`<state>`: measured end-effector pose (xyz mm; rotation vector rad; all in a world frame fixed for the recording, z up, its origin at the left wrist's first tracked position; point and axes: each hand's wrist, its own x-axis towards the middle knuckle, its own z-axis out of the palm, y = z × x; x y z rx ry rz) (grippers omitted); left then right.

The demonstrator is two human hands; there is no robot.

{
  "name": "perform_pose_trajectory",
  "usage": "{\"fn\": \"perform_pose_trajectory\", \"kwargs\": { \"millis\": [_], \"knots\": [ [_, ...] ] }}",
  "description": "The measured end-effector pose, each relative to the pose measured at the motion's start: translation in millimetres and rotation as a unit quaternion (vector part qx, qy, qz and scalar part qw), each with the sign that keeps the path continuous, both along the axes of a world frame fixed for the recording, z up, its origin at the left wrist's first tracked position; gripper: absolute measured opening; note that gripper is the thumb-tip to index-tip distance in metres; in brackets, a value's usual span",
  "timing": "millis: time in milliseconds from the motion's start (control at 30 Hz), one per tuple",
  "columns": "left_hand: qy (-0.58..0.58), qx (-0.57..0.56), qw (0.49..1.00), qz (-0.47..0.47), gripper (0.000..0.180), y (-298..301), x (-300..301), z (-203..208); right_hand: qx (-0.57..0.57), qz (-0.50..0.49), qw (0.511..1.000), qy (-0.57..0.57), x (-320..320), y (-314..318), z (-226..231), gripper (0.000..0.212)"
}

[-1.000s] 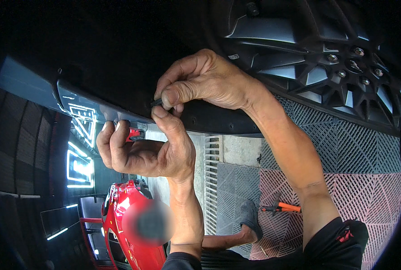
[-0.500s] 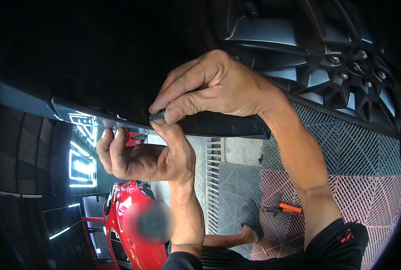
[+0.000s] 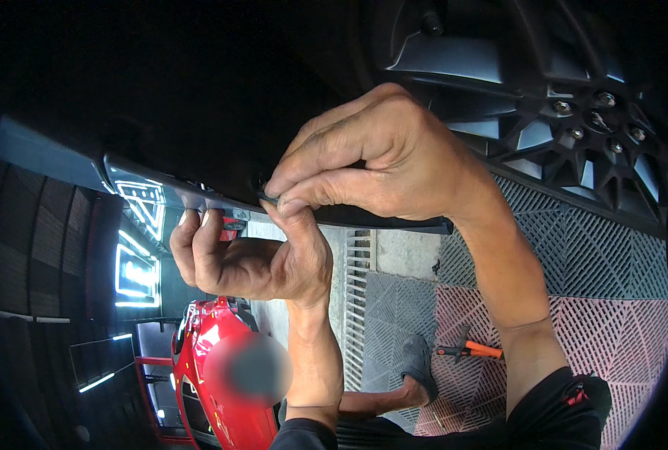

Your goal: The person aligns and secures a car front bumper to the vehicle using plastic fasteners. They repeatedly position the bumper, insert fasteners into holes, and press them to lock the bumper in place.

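1. Head view, looking up from under a car: dark underbody edge trim (image 3: 379, 217), a long black strip, running across the middle of the frame, taken here as the landmark.
2. Right hand (image 3: 371, 161) over the trim from above, fingers curled together, fingertips (image 3: 293, 204) pinched on a small dark fastener (image 3: 266, 196) at the trim's lower lip; too small and shadowed to tell its kind.
3. Left hand (image 3: 251, 262) just beneath the trim, palm facing the camera, thumb raised to touch the fastener from below and meeting the right fingertips; other fingers curled loosely, tips against the trim's underside further left.
4. Above and to the right of the trim: dark alloy wheel (image 3: 567, 120) with angular spokes and several lug nuts near its hub.
5. Below the trim on the right: grey and pink perforated floor tiles (image 3: 612, 337), with an orange-handled tool (image 3: 469, 349) lying on them, well apart from both hands.
6. Below the trim, centre: grey shoe (image 3: 418, 364) on the floor beside the left forearm.
7. Below the trim on the left: red car (image 3: 214, 375), partly blurred, and glowing white light strips (image 3: 135, 262) against a dark wall.
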<state>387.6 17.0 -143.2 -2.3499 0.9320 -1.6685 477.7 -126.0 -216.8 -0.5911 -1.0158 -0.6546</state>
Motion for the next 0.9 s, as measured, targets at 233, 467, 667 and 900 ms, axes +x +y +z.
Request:
{"fn": "perform_pose_trajectory", "kwargs": {
  "millis": [233, 467, 667, 900],
  "knots": [
    [-0.023, 0.008, 0.999, 0.037, 0.063, 1, -3, 2, -0.045, 0.154, 0.985, 0.06, -1, 3, -8, 0.018],
    [-0.012, -0.01, 0.999, 0.028, 0.06, 0, -3, 3, -0.029, 0.263, 0.96, 0.092, 6, 23, -10, 0.026],
    [-0.016, -0.009, 0.999, 0.038, 0.06, 0, -4, 1, -0.027, 0.282, 0.955, 0.084, 7, 23, -9, 0.022],
    [-0.013, -0.019, 1.0, 0.013, 0.059, -2, 0, 2, -0.011, 0.285, 0.956, 0.073, 10, 25, -7, 0.018]
  ]
}}
